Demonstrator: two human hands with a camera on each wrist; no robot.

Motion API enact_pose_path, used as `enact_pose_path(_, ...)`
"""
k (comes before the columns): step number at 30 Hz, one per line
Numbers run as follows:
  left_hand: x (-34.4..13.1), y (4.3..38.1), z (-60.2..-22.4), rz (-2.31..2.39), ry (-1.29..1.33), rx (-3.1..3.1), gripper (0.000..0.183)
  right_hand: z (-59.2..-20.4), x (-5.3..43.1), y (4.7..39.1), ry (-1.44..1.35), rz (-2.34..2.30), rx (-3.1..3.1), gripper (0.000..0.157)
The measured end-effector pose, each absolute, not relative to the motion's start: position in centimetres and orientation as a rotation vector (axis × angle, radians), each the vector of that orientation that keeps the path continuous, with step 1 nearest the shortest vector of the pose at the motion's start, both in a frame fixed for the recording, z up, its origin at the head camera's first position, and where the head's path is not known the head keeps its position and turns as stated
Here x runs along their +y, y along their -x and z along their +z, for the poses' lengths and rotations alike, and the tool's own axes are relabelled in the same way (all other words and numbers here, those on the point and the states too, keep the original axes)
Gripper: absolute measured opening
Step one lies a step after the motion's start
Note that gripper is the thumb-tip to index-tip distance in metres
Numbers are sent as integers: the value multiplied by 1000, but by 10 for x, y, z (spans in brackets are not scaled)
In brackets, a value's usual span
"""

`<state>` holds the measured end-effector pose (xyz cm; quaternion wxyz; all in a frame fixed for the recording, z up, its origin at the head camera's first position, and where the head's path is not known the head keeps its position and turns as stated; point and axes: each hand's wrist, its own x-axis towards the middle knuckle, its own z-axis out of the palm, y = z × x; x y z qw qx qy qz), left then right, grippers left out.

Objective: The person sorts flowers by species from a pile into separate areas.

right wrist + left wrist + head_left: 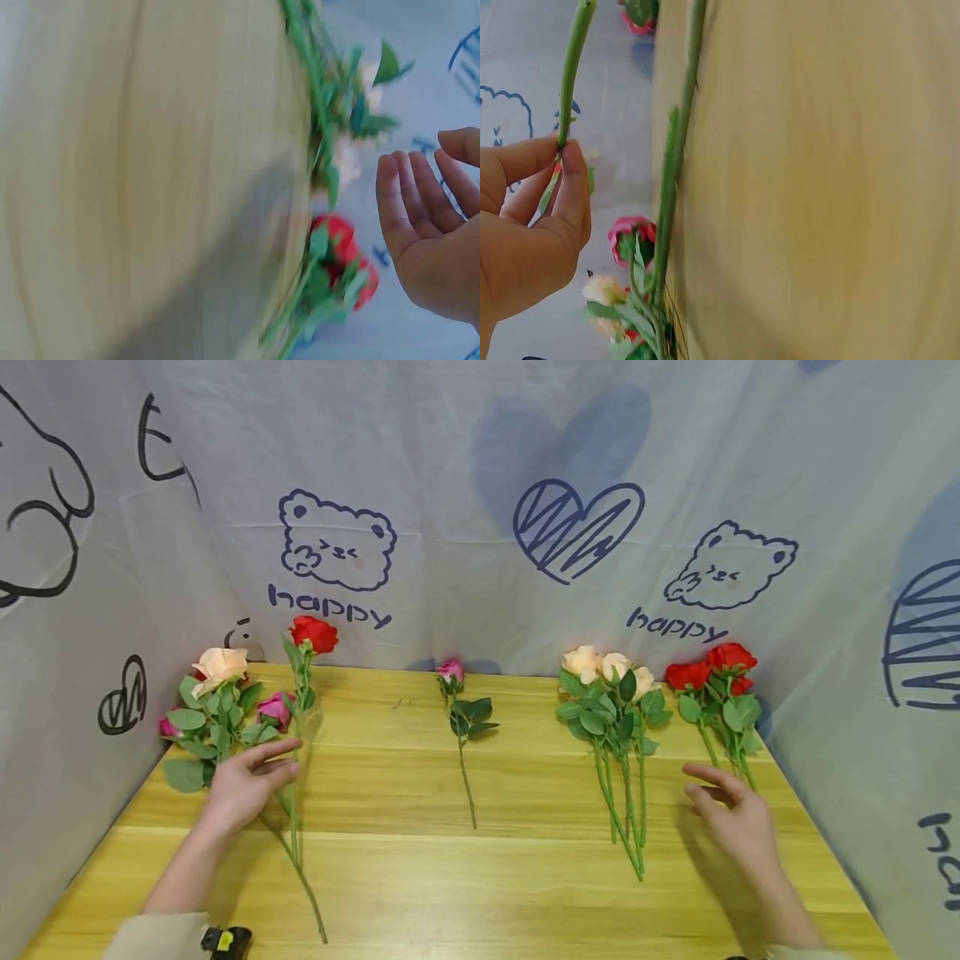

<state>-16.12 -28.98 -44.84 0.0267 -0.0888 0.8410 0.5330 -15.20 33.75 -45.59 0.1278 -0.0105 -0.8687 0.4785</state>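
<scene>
My left hand (pixel 243 783) pinches the green stem of a red rose (pixel 315 634) between thumb and fingers, the bloom raised at the top. In the left wrist view that stem (pixel 573 71) sticks out past the fingertips. Beside and behind this hand lies a mixed bunch with a peach rose (pixel 222 667) and a pink rose (pixel 276 711). My right hand (pixel 737 821) hovers above the table with loosely bent fingers and holds nothing. Nearest to it are several red roses (pixel 688 676), also seen as red blooms (pixel 337 238) in the right wrist view.
A single pink rose (pixel 451 672) lies at mid-table. Right of it is a group of peach roses (pixel 582 663), stems toward me. The wooden table (pixel 480 893) is bordered by hanging printed cloth (pixel 450 485) at the back and sides.
</scene>
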Motion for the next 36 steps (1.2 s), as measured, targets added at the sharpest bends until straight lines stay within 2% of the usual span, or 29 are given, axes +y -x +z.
enact_pose_path(7, -256, 163, -446, 1958, 340, 2591, 48, -454, 284, 152, -68, 1593, -2464, 34)
enact_pose_path(15, -209, 167, -442, 2231, 361, 2447, 45, -461, 228, 147, -278, 1769, -2437, 29)
enact_pose_path(26, -149, 179, -437, 2364, 169, 2294, 40, -463, 164, 140, -453, 1996, -2533, 29)
enact_pose_path(36, -99, 183, -438, 2384, -40, 2231, 38, -460, 128, 136, -548, 2107, -2574, 31)
